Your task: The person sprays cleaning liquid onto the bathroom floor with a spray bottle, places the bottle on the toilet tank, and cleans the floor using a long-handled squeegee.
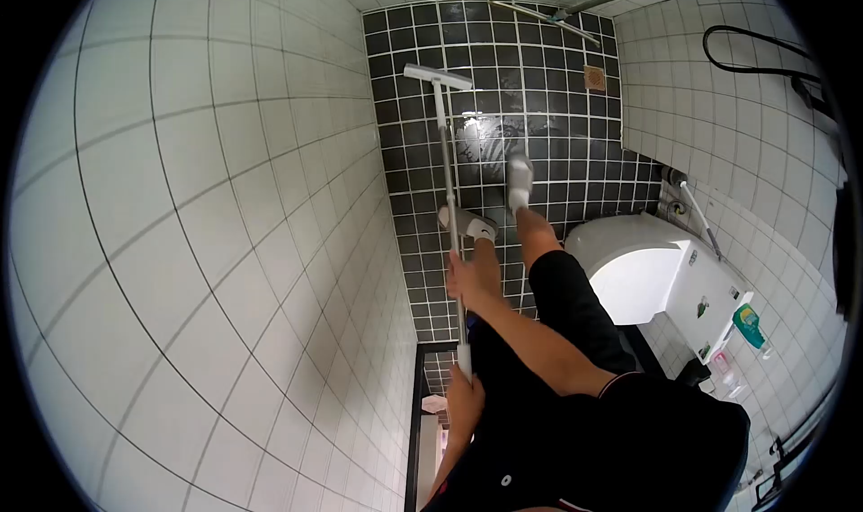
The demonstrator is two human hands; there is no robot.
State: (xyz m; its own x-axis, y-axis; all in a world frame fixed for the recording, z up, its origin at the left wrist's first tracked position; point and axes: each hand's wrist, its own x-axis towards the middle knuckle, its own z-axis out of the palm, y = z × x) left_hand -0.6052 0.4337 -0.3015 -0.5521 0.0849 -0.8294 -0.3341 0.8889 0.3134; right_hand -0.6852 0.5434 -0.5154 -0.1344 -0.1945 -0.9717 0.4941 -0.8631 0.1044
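A squeegee [438, 78] with a wide white head and a long pale pole [449, 175] reaches up over the dark tiled floor. Its head is on the floor near the left wall. My right hand [463, 278] is closed round the middle of the pole, by my shin. Lower down, my left hand [465, 397] wraps round the white end of the pole. Wet, shiny streaks [490, 134] show on the tiles between the squeegee head and my feet.
White tiled walls [234, 197] stand on both sides. A white toilet [629, 260] is at the right, with a green bottle [749, 326] and a brush [701, 215] near it. A floor drain [594, 78] and another long-handled tool [546, 19] are at the far end. A doorway lies below left.
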